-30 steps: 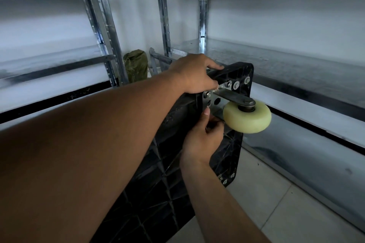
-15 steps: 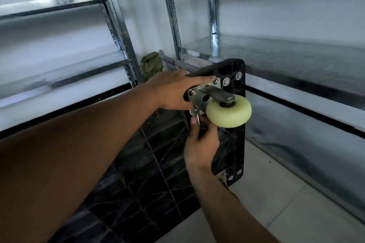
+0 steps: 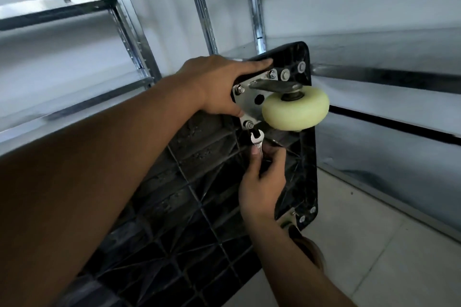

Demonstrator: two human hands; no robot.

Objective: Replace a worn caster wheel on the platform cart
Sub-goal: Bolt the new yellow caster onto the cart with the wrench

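Observation:
The black plastic platform cart (image 3: 189, 207) stands on its edge with its ribbed underside facing me. A pale yellow caster wheel (image 3: 295, 108) on a metal mounting plate (image 3: 247, 101) sits at the cart's top corner, held by bolts (image 3: 271, 74). My left hand (image 3: 219, 85) rests on the cart's top edge beside the plate, fingers straight, thumb touching the plate. My right hand (image 3: 262, 182) grips a small open-end wrench (image 3: 257, 138) whose jaw points up just below the plate's lower bolt (image 3: 249, 124). A second caster (image 3: 290, 225) shows at the cart's lower corner.
Galvanised steel shelving (image 3: 124, 32) stands behind and to the left, with more shelf levels (image 3: 374, 77) on the right, close to the cart. Pale floor tiles (image 3: 374, 257) lie at the lower right.
The view has closed in and shifted, showing the plate and bolts more fully. The wrench head now shows above my right thumb, just under the lower bolt. My left hand stays on the cart's top.

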